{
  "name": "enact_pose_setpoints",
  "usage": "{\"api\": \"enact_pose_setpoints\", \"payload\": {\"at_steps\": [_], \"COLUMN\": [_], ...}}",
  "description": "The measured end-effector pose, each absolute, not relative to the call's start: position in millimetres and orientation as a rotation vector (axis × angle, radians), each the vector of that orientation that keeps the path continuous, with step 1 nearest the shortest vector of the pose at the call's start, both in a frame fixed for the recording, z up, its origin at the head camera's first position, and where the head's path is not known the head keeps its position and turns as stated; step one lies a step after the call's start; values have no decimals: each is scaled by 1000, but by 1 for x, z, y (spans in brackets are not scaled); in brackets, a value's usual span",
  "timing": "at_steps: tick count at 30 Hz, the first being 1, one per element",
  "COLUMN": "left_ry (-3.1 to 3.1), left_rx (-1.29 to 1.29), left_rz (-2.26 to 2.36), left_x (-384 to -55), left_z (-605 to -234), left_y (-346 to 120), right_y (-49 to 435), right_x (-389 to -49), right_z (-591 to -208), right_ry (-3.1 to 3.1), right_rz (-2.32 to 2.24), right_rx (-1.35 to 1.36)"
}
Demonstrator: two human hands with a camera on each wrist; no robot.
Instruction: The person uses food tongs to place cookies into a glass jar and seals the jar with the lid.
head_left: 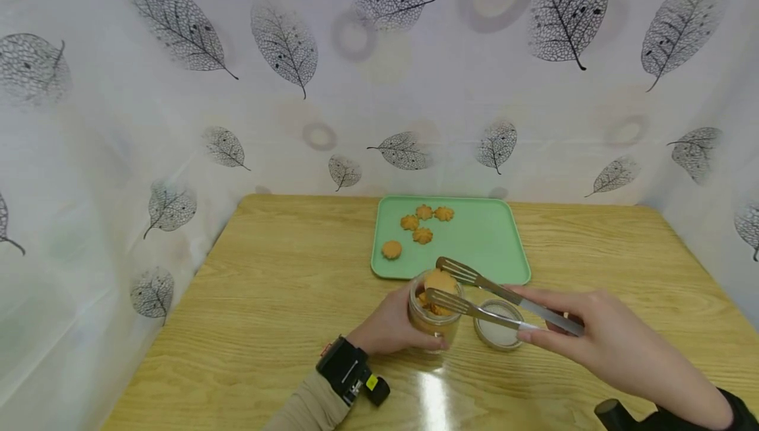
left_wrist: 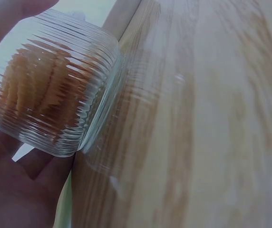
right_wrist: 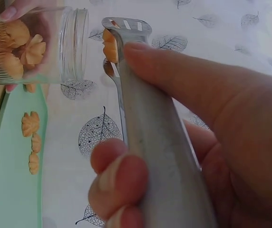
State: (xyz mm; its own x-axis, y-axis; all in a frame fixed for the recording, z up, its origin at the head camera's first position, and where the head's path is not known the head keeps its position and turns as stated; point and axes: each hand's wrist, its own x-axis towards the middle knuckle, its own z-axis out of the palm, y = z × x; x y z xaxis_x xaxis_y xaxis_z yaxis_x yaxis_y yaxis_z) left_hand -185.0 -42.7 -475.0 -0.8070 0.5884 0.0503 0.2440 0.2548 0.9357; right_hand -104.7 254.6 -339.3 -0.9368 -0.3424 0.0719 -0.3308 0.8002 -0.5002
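My left hand (head_left: 388,325) grips a ribbed glass jar (left_wrist: 95,57) holding several golden cookies (left_wrist: 38,85), its mouth uncovered. In my right hand (head_left: 611,339) is a pair of metal tongs (right_wrist: 150,128) with slotted ends, the thumb and fingers pressing on its arms. Between the slotted ends sits one cookie (right_wrist: 109,47), close over the jar's mouth in the head view. The right wrist view shows that cookie apart from the jar's rim.
Behind the jar lies a green tray (head_left: 486,236) with several flower-shaped cookies (head_left: 423,236) on its left part. A round jar lid (head_left: 500,335) rests on the wooden table (head_left: 284,266), just right of the jar. A leaf-patterned curtain (head_left: 320,108) borders the table's back and sides.
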Motion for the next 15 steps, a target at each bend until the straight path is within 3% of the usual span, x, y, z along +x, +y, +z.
{"api": "enact_pose_setpoints", "payload": {"at_steps": [15], "left_ry": [2173], "left_rx": [773], "left_rz": [1605], "left_x": [-187], "left_z": [-479], "left_y": [-43], "right_y": [257], "right_x": [-104], "right_z": [-350], "right_ry": [2915], "right_rz": [-832], "right_rx": [-596]}}
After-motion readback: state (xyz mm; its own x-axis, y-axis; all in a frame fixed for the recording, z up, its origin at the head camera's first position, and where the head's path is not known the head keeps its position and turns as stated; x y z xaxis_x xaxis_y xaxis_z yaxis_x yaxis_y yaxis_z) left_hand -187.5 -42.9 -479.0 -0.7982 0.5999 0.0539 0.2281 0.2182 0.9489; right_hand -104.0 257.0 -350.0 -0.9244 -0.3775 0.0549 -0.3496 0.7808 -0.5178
